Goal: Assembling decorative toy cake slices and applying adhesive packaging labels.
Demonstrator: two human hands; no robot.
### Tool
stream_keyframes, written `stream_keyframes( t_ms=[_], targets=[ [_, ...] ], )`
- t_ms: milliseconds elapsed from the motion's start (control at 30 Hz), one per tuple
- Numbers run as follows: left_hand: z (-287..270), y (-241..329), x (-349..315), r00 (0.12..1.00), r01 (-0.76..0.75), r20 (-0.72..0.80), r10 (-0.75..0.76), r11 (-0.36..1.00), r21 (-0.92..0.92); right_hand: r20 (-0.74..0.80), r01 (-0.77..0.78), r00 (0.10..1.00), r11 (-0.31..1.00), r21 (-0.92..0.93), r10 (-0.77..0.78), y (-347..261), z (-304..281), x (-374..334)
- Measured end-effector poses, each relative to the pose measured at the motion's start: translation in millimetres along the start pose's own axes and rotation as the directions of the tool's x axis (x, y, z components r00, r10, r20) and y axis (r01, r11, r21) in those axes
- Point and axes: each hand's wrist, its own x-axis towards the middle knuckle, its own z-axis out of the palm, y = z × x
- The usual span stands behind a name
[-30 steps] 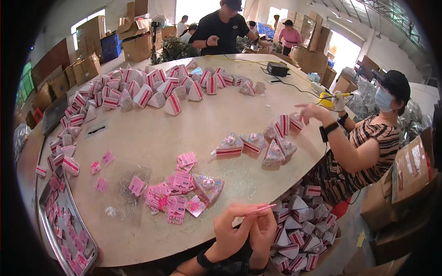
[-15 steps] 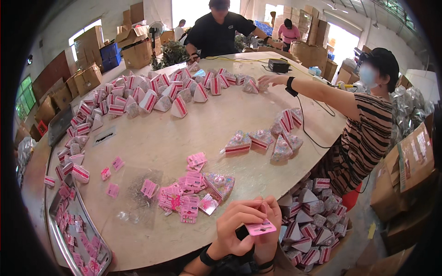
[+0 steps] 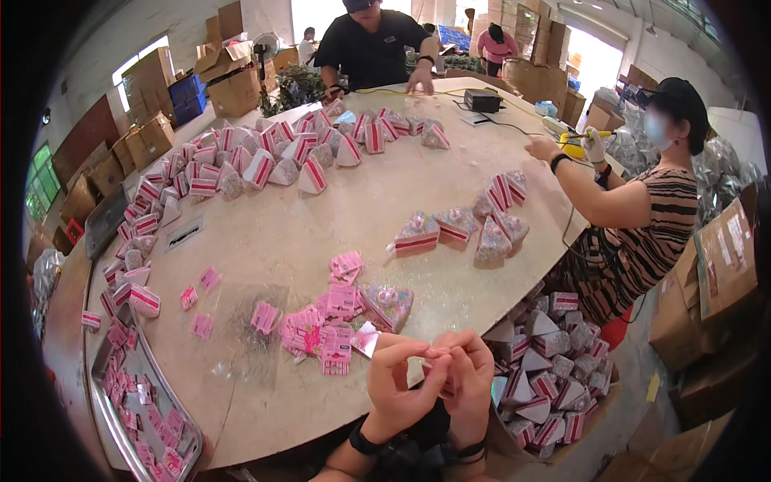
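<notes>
Both my hands are raised together at the table's near edge, fingertips meeting. My left hand is closed in a pinch, thumb against forefinger, on something too small to make out. Beside it, my right hand curls inward with bent fingers. A sliver of a pink card shows between the hands by the right palm, mostly hidden by fingers. Just beyond lie a pile of pink printed cards and a glittery cake-slice ornament with sprinkles and a pink rosette on top.
More cake-slice ornaments stand mid-table, with a long heap behind. A metal tray of pink cards sits left; a carton of ornaments is right. A co-worker holds a yellow tool near a cable and black box.
The pink card has turned and slipped mostly out of sight between my fingers. My hands rose slightly. The co-worker at right drew an arm back from the table.
</notes>
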Motion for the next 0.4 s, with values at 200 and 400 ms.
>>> stream_keyframes(
  t_ms=[200, 400],
  targets=[
    [-12.7, 24.5, 5.9, 0.975, -0.217, 0.004, 0.222, 0.951, 0.219, 0.148, -0.028, 0.987, 0.982, -0.185, 0.056, -23.2, 7.0, 1.0],
    [13.1, 44.7, -5.9, 0.956, -0.279, 0.103, 0.276, 0.960, 0.023, -0.134, -0.047, 0.990, 0.787, -0.615, -0.045, -36.8, 42.4, -49.7]
  ],
)
